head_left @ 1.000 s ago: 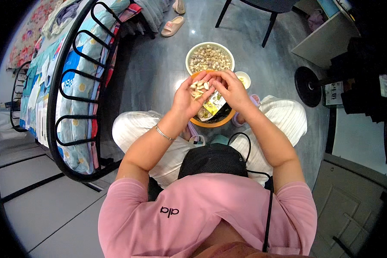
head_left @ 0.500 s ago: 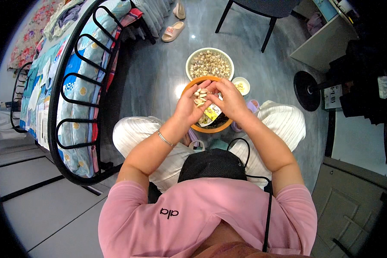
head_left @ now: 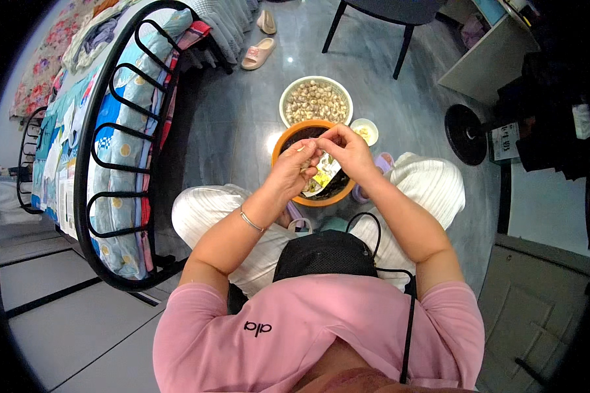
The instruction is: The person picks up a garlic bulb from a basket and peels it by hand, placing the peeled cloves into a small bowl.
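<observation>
My left hand (head_left: 295,167) is closed around several garlic cloves, mostly hidden by its curled fingers; a pale bit shows by the thumb. Thumb and fingers of my right hand (head_left: 347,152) are pinched together against the left fingertips; what they grip is too small to tell. Both hands are above an orange basin (head_left: 278,145) with a dark inside. A white and yellow packet (head_left: 328,171) lies in it, partly covered by my hands. Just beyond is a white basin (head_left: 284,108) full of whitish garlic (head_left: 318,101). To its right, a small white bowl (head_left: 373,130) holds pale yellowish pieces.
A black metal bed frame (head_left: 88,164) runs along the left. Ahead are pink slippers (head_left: 259,54) and a dark chair (head_left: 400,13). At right, a round black base (head_left: 465,136) stands near a grey cabinet (head_left: 537,308). My knees flank the orange basin.
The left hand, open with cloves on its palm before, has curled shut around them. My right fingers have come together in a pinch at the left fingertips.
</observation>
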### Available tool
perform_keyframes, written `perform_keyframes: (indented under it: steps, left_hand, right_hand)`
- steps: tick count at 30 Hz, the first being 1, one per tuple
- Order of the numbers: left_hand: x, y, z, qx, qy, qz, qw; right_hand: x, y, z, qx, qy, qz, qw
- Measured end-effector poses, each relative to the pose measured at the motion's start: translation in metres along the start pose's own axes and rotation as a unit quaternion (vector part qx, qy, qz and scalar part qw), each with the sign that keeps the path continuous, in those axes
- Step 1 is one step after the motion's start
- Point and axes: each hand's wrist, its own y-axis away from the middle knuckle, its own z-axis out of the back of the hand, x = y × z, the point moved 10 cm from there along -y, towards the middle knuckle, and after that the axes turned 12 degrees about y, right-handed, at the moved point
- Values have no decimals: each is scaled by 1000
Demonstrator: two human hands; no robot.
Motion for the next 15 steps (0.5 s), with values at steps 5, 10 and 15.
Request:
perform_keyframes:
  steps: [5,10,15]
  left_hand:
    - [-10,-1,12,-33,-38,-45,998]
    - [-13,2,8,-47,-102,-56,992]
    - [-12,2,9,-54,-140,-62,987]
  right_hand:
    - [10,2,-2,-10,108,39,993]
    - [31,4,2,-11,222,68,973]
    - [36,4,0,6,259,89,962]
